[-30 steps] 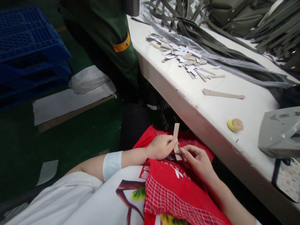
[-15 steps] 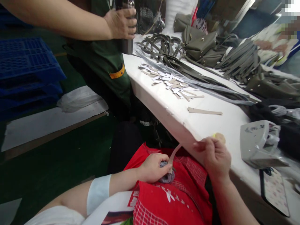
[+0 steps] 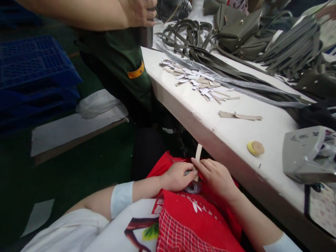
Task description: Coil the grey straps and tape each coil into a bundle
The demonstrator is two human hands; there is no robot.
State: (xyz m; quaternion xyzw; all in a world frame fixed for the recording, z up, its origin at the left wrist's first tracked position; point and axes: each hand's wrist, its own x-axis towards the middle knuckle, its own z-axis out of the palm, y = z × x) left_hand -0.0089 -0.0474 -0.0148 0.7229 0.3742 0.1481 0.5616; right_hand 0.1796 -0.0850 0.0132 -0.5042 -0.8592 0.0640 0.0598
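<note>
My left hand point(image 3: 179, 176) is closed over the red apron point(image 3: 194, 217), pinching the lower end of a beige strip point(image 3: 198, 152) above a grey coiled roll point(image 3: 193, 187). My right hand point(image 3: 216, 176) lies against the strip from the right, its index fingertip touching it near the left hand. Its other fingers are curled, and whether they hold anything is hidden. On the white table point(image 3: 189, 112), two beige strips point(image 3: 248, 117) overlap end to end, and a round yellow-rimmed piece point(image 3: 255, 148) lies nearer the edge.
Small white and beige strips point(image 3: 202, 82) are heaped on the table, with dark straps point(image 3: 225, 71) and olive bags point(image 3: 237, 29) behind. A clear-and-white container point(image 3: 301, 150) and a phone point(image 3: 324, 210) are at right. A person's hand point(image 3: 141, 12) grips a dark cylinder point(image 3: 145, 36).
My right hand has moved from the table edge down to the strip beside my left hand. Another beige strip now lies on the table strip. The view has shifted.
</note>
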